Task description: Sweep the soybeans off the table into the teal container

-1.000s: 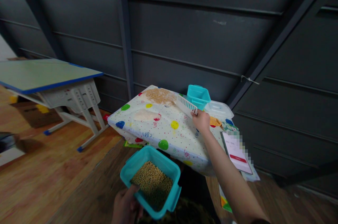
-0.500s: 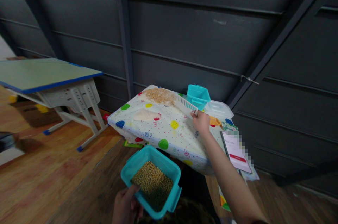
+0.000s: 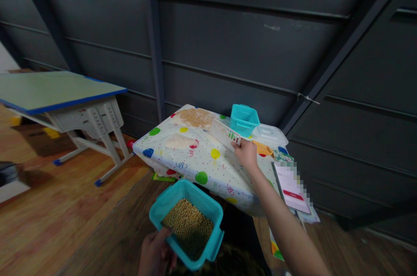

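Observation:
My left hand (image 3: 155,253) grips the near corner of a teal plastic box (image 3: 186,222) filled with yellowish beans, held below the table's front edge. My right hand (image 3: 245,153) reaches over the table and holds a white slotted scoop (image 3: 224,133) by its end. The scoop's far end lies against a pile of tan grain (image 3: 196,116) at the back of the table (image 3: 211,167), which wears a white cloth with coloured dots. A smaller whitish pile (image 3: 177,141) lies nearer the left edge.
A second teal box (image 3: 244,119) and a clear lid (image 3: 270,134) stand at the table's back right. A phone (image 3: 291,187) lies on the right part. A school desk (image 3: 58,93) stands to the left on the wooden floor. A dark panelled wall is behind.
My right hand has shifted slightly left and toward me, and the scoop has tilted flatter, its tip closer to the tan grain pile. The left hand and bean box stayed put.

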`<state>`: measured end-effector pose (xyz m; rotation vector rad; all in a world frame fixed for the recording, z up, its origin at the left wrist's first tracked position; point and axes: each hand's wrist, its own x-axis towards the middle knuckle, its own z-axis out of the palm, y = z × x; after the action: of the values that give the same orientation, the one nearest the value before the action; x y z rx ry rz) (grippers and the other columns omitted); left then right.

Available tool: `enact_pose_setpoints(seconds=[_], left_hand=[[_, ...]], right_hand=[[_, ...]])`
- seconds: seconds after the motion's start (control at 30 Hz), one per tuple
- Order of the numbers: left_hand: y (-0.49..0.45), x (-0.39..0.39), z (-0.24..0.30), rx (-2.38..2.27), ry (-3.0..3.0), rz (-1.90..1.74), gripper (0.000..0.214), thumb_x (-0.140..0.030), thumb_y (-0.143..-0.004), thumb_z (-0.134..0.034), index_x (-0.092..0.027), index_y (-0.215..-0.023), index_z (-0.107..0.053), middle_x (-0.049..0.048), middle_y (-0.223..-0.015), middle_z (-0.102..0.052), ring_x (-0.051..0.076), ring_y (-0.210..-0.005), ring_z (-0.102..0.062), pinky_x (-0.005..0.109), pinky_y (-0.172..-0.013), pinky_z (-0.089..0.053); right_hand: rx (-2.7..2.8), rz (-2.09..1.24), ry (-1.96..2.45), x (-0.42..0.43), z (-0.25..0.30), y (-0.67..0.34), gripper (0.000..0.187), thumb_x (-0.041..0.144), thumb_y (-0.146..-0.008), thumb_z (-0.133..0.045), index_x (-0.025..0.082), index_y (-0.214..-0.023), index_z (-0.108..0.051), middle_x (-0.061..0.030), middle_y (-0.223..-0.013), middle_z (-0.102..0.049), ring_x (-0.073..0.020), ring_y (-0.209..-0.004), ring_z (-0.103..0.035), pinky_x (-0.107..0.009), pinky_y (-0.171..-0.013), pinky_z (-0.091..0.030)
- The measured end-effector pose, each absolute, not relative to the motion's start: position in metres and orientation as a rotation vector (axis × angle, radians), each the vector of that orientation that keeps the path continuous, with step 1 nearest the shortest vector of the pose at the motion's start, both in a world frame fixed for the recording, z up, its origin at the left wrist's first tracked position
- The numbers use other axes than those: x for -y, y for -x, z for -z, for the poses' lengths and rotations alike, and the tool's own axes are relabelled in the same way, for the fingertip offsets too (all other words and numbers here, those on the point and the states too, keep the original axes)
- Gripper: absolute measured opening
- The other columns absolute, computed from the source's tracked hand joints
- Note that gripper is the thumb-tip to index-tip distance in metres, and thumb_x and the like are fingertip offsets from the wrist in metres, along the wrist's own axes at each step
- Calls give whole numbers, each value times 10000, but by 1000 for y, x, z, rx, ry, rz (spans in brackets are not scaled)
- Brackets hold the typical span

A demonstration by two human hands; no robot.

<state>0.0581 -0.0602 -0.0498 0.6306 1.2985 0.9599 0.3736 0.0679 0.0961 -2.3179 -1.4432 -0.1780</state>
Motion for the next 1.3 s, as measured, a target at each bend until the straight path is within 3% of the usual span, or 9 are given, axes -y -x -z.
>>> enact_pose_setpoints(seconds=[0.13,0.6,0.87,0.97,1.3], left_hand=[[-59,59,55,-1273,-550,-1002,616,-632,-618,-783,-301,-334,-347,-30,-311,-354,144,-268,-389,290,-334,-298],[-57,64,46,-1177,-523,-1011,556,-534,-665,-817,-275,-367,-426,-10,-330,-446,144,-289,-445,268,-359,-294],[-60,61,52,-1251,-519,-994,634,-666,-561,-818,-284,-330,-367,-23,-294,-375,132,-246,-386,261,-319,-254],[-59,61,50,-1225,-537,-1009,621,-643,-593,-830,-273,-349,-396,-33,-304,-385,128,-260,-397,259,-330,-273],[-59,64,46,-1183,-507,-1021,567,-560,-643,-838,-268,-375,-432,-34,-333,-425,134,-279,-435,259,-339,-297]], right_hand=[[1386,201,2300,-73,-100,-376,320,323,-1041,-570,139,-1011,-830,-161,-980,-840,-279,-877,-750,-312,-736,-409],[1349,202,2375,-73,-94,-382,325,315,-1057,-570,122,-1055,-832,-174,-1003,-838,-276,-904,-760,-312,-733,-396],[1421,225,2398,-85,-94,-380,315,294,-1071,-559,135,-1148,-819,-181,-1075,-835,-294,-984,-773,-314,-759,-434],[1449,245,2413,-87,-95,-379,320,282,-1070,-558,145,-1214,-809,-179,-1085,-832,-296,-1009,-773,-312,-775,-449],[1517,262,2426,-80,-97,-371,298,277,-1058,-569,148,-1099,-835,-183,-1093,-829,-299,-1018,-762,-306,-777,-444]])
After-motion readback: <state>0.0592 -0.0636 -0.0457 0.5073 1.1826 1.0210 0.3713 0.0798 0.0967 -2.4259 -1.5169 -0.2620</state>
